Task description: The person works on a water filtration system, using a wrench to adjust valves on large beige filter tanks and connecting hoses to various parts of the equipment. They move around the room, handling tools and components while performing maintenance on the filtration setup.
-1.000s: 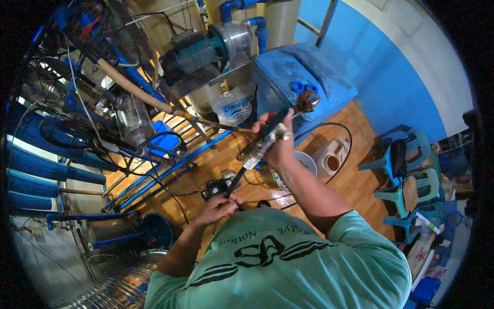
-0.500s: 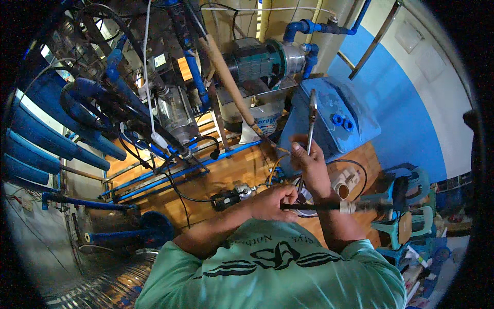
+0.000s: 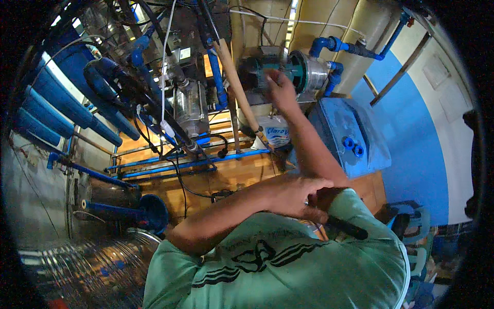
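Note:
My right hand [image 3: 282, 90] is stretched far forward, its closed fingers blurred in front of the green motor [image 3: 272, 72] of a pump. A slim grey tool [image 3: 283, 55], which looks like the silver wrench of the earlier frame, stands up from that hand. Whether it touches the motor I cannot tell. Close to my chest, my left hand [image 3: 296, 198] crosses under my right upper arm. It is closed around a black rod-shaped tool [image 3: 350, 227] whose thick dark end points right, against my shirt sleeve. The tool's other end is hidden by my hand.
A blue plastic box [image 3: 355, 134] with two blue rings on its lid stands right of the pump. A wooden pole [image 3: 234, 85] slants before the motor. Blue pipes [image 3: 206, 159], black hoses and a metal pump [image 3: 190, 110] crowd the left. Green plastic chairs [image 3: 416, 226] are at right.
My right hand has swung forward and left from above the blue box to the motor. My left hand has shifted right with the black tool, which has tilted. The view has shifted somewhat.

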### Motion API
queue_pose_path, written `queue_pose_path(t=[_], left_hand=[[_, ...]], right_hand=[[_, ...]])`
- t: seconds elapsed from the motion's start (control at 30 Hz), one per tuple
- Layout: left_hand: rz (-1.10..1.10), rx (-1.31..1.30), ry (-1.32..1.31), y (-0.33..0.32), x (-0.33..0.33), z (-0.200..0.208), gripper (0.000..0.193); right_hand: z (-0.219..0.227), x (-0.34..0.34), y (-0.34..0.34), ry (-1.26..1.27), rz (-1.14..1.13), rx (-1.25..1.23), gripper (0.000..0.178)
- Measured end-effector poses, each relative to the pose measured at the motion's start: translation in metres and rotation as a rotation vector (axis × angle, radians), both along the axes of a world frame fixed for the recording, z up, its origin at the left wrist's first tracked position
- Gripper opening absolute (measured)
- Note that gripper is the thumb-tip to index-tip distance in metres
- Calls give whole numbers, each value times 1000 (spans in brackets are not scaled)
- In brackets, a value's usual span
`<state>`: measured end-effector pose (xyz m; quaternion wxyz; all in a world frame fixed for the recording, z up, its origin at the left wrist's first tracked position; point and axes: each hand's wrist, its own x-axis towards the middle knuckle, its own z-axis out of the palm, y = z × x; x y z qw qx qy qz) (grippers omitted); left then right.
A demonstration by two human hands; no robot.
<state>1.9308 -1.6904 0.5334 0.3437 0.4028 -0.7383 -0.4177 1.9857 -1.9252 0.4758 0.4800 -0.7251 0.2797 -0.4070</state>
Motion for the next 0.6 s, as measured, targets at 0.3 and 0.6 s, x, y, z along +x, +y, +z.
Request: queue_pose_path(t=[0.3,0.6], left_hand=[[-300,172,42,54,21,9,57],[-494,-53,247,72,9,49,48]], right_hand=[[-33,112,-54,-60,182,14,24],[-13,97,-45,239,110,-313,31]])
